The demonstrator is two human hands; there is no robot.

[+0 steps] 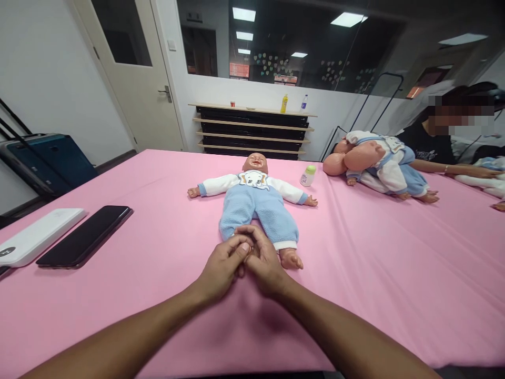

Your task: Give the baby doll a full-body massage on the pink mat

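A baby doll [256,202] lies on its back on the pink-covered table [165,295], arms spread, dressed in a white and light blue outfit with an animal face on the chest. My left hand [225,264] and my right hand [265,263] are closed together around the end of the doll's leg on the left side of the view. They hide that foot almost completely. The doll's other bare foot [291,259] shows just beyond my right hand. Beside the doll's outstretched arm stands a small white bottle with a green cap [307,176].
A black phone [84,237] and a white power bank [41,234] lie at the left. More dolls [379,163] are piled at the right, near another person's arm [457,168]. Behind the table are a low shelf [252,126] and a teal suitcase [47,160].
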